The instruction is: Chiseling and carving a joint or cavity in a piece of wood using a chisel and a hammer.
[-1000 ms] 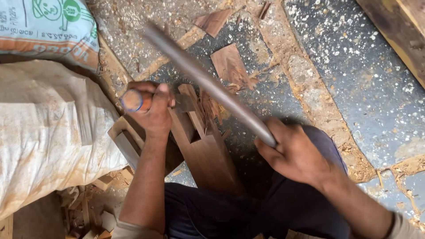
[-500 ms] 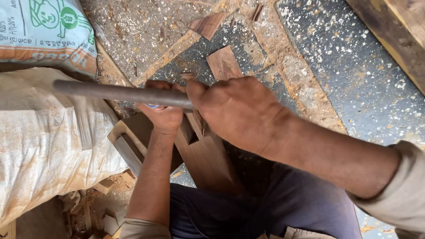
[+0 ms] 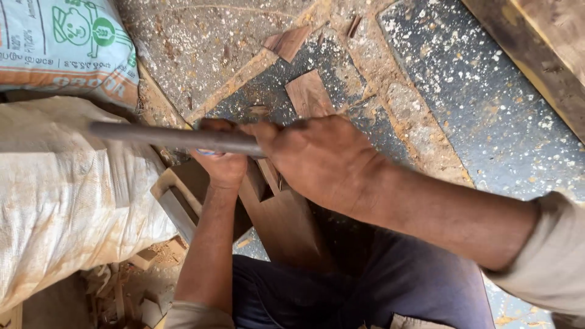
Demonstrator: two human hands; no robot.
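A white woven sack with green print [image 3: 64,45] fills the upper left. Below it lies a dusty plain sack [image 3: 67,213]. Flat brown wood offcuts [image 3: 309,92] scatter across the sawdust-strewn grey floor [image 3: 475,91]. A dark timber beam [image 3: 542,49] crosses the upper right.

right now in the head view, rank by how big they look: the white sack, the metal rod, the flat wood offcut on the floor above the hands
1. White sack, by far the largest.
2. Metal rod, long but thin; it is raised nearer the camera, so its rank is unsure.
3. Flat wood offcut, smallest.
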